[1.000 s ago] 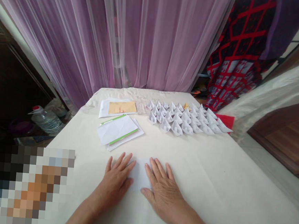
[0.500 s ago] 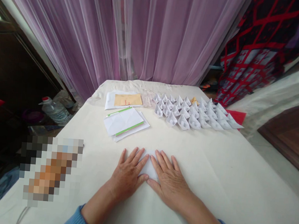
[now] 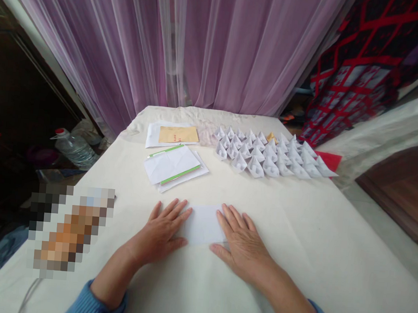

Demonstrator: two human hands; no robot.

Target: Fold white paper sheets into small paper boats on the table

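A white sheet of paper (image 3: 205, 225) lies flat on the table near its front, between my hands. My left hand (image 3: 163, 230) rests open over the paper's left end, fingers spread and pointing away from me. Across the right end lies my right hand (image 3: 240, 238), also open, its palm down and fingers stretched out. The paper's two ends are hidden beneath the hands. Farther back on the right stand several rows of folded white paper boats (image 3: 257, 166), with one tan paper boat (image 3: 272, 137) in the back row.
Left of the boats is a stack of white papers (image 3: 172, 165) with green strips. Behind it a tan envelope (image 3: 178, 134) lies on white sheets. A blurred-out object (image 3: 69, 232) sits at the table's left edge. Red paper (image 3: 329, 161) is beside the boats.
My left hand has slid left, away from my right hand, and more of the white paper shows between them. My right hand has barely moved. The view has shifted slightly.
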